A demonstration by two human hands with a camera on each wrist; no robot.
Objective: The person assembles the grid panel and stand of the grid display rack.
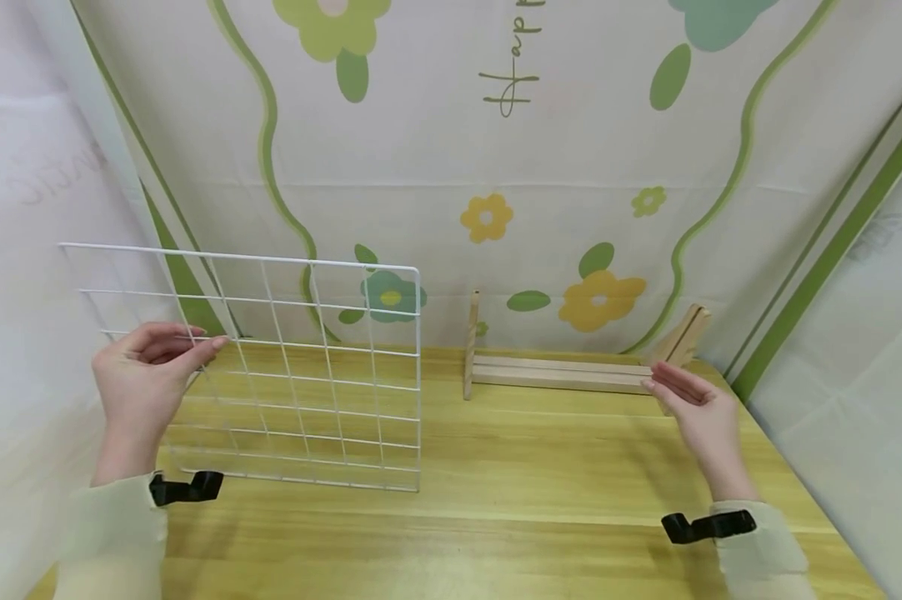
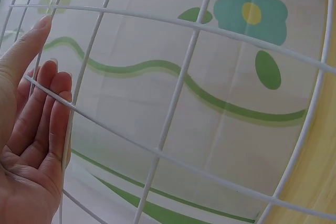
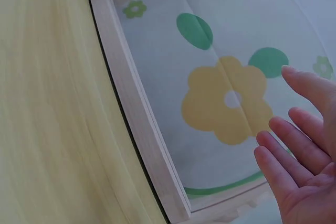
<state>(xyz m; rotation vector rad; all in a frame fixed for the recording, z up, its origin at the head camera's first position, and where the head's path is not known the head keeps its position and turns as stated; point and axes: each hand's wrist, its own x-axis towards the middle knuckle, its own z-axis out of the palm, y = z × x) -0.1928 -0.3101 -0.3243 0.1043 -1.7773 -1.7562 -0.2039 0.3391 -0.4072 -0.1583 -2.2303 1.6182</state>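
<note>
A white wire grid panel (image 1: 282, 344) is held up on edge above the table at the left. My left hand (image 1: 139, 371) pinches one of its wires between thumb and fingers; in the left wrist view the fingers (image 2: 37, 114) lie behind the grid. Toward the back right, a light wooden frame (image 1: 556, 372) rests on the table, with a long grooved bar between two upright end pieces. My right hand (image 1: 702, 417) is near its right end, fingers loosely extended. The right wrist view has this hand (image 3: 304, 150) with nothing in it, apart from the wooden bar (image 3: 134, 98).
The wooden tabletop (image 1: 496, 533) reaches back to a hanging cloth (image 1: 421, 150) with printed flowers. More cloth hangs along the left and right sides. A black strap (image 1: 184, 487) sits on the left wrist and another strap (image 1: 709, 527) on the right.
</note>
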